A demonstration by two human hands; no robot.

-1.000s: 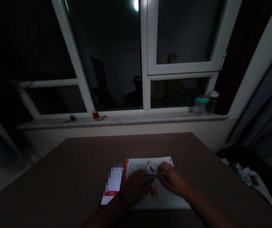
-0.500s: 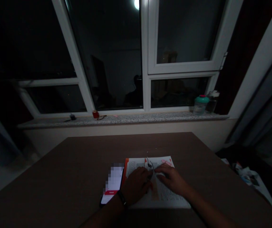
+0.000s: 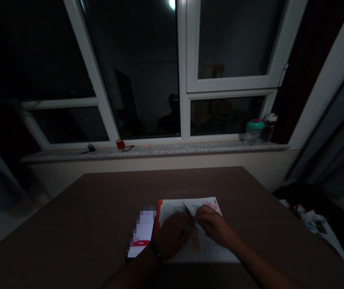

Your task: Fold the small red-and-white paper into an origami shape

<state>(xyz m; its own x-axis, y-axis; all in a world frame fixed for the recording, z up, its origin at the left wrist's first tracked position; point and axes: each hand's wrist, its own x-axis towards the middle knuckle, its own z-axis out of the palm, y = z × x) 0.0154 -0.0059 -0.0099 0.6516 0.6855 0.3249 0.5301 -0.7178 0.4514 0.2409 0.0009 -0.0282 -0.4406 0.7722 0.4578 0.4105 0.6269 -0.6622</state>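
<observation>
A printed book or sheet (image 3: 211,251) with an orange left edge lies on the brown table (image 3: 124,188). Over its upper middle is a small folded piece of paper (image 3: 192,208) with a dark edge. My right hand (image 3: 215,226) pinches the right side of this folded paper. From the left, my left hand (image 3: 173,235) rests on the printed pages, its fingertips curled at the paper's lower left side; a dark band is on the wrist. Just left of the pages lies a phone (image 3: 144,228) with a lit screen.
On the granite windowsill (image 3: 172,150) stand a shaker bottle (image 3: 253,130) with a teal lid, a clear bottle (image 3: 268,126) and a small red object (image 3: 120,144). Papers and bags (image 3: 316,224) lie beyond the table's right edge.
The folded paper has shifted and now lies flatter, leaning right under my right hand. My right hand's fingers have closed on it. My left hand has barely moved.
</observation>
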